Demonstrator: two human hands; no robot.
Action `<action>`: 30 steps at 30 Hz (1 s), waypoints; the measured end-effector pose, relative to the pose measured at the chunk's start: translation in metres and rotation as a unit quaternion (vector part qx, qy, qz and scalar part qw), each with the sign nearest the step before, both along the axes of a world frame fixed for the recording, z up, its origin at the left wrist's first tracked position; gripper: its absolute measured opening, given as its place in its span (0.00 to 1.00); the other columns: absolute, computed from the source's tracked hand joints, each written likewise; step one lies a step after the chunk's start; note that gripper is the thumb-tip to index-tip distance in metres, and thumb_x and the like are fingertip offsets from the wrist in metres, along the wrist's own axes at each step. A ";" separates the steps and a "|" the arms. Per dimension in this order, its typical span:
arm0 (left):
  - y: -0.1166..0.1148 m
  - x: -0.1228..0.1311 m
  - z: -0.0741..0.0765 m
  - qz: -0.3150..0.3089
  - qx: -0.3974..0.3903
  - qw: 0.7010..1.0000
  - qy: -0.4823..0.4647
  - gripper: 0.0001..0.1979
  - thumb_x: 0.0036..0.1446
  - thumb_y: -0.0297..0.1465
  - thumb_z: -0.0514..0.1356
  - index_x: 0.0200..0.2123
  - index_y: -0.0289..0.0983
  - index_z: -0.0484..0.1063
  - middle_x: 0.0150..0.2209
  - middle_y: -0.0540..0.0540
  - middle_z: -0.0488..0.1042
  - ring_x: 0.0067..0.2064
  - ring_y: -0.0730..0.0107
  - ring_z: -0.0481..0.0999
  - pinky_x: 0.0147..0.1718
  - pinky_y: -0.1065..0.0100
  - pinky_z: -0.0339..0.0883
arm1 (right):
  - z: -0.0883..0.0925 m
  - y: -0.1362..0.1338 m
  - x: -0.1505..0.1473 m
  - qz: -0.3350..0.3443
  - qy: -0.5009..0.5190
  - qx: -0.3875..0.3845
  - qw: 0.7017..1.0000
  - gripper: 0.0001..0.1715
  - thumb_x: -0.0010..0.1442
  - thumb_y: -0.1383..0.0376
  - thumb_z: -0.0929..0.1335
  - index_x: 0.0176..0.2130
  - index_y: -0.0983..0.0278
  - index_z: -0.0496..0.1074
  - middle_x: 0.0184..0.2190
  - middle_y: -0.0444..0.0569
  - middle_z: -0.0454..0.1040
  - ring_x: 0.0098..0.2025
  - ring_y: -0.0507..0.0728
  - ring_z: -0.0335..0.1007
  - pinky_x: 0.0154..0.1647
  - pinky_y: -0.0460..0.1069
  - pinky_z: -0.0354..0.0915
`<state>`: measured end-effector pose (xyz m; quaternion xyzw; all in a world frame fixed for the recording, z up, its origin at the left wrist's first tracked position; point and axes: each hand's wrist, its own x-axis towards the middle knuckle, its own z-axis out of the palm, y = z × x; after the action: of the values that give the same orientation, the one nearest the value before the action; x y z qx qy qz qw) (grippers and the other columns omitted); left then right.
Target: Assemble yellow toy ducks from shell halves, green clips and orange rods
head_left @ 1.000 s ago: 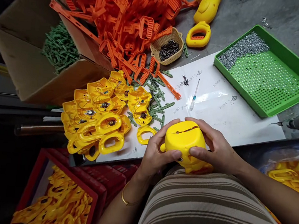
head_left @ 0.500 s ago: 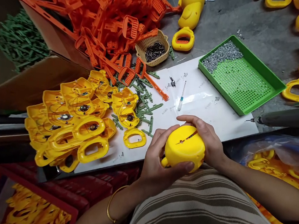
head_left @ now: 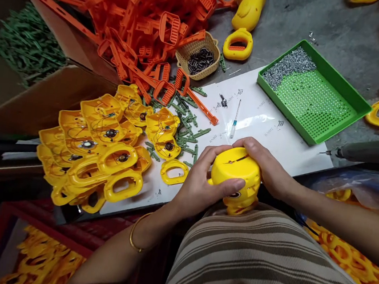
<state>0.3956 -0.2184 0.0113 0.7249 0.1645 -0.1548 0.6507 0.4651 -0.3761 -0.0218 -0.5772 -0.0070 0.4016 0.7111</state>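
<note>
A yellow plastic duck toy (head_left: 232, 170) is held between my two hands, close to my striped shirt. My left hand (head_left: 199, 178) wraps its left side, the thumb lying across the front by a printed eye. On the far right side, my right hand (head_left: 264, 167) grips it, with the fingers over the top edge. A dark, narrow gap runs along the seam between the two shell halves on its rounded top. The lower part of the toy is mostly hidden. Beyond my hands, a small screwdriver (head_left: 235, 119) with a clear blue handle lies on the white sheet (head_left: 254, 126).
Open yellow shells (head_left: 112, 112) with wires and speakers are stacked at left, beside green plastic pieces (head_left: 190, 135). Behind lie orange parts (head_left: 126, 29) and a small basket (head_left: 199, 76). Right are a green screw tray (head_left: 338, 125) and a power screwdriver (head_left: 359, 151).
The duck has tipped so its printed eye and more of its front show. My right hand's fingers have drawn in over the top edge. The view has shifted slightly.
</note>
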 end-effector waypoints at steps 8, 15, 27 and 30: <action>0.006 0.003 -0.032 0.045 0.024 0.998 -0.037 0.30 0.51 0.47 0.67 0.53 0.37 0.74 0.47 0.42 0.71 0.51 0.57 0.71 0.52 0.63 0.63 | -0.025 0.026 0.012 -0.013 -0.057 -0.043 0.997 0.31 0.61 0.39 0.61 0.40 0.61 0.72 0.35 0.47 0.74 0.37 0.57 0.70 0.41 0.52 0.66; 0.020 0.010 -0.059 0.115 -0.166 0.978 0.046 0.29 0.45 0.44 0.70 0.49 0.37 0.76 0.50 0.41 0.76 0.52 0.54 0.74 0.49 0.62 0.67 | -0.046 0.024 0.038 0.091 -0.191 -0.094 0.973 0.32 0.64 0.41 0.57 0.38 0.63 0.72 0.35 0.51 0.75 0.37 0.58 0.70 0.40 0.55 0.67; 0.036 0.010 -0.083 0.126 -0.218 0.962 0.107 0.29 0.47 0.47 0.68 0.50 0.36 0.76 0.43 0.42 0.80 0.38 0.58 0.79 0.34 0.65 0.69 | -0.084 0.009 0.110 0.292 -0.679 -0.283 0.612 0.16 0.66 0.69 0.60 0.44 0.62 0.75 0.49 0.55 0.76 0.50 0.66 0.66 0.39 0.56 0.64; 0.036 0.009 -0.084 0.135 -0.232 0.957 0.110 0.27 0.48 0.46 0.67 0.49 0.37 0.76 0.42 0.43 0.80 0.38 0.60 0.79 0.34 0.65 0.69 | -0.075 0.006 0.107 0.248 -0.658 -0.316 0.636 0.10 0.64 0.69 0.62 0.39 0.64 0.72 0.40 0.56 0.76 0.41 0.62 0.69 0.31 0.52 0.61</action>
<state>0.4042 -0.1820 -0.0727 0.5039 0.2909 -0.1786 0.7934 0.5720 -0.3705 -0.0966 -0.8550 -0.4885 0.0541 0.1658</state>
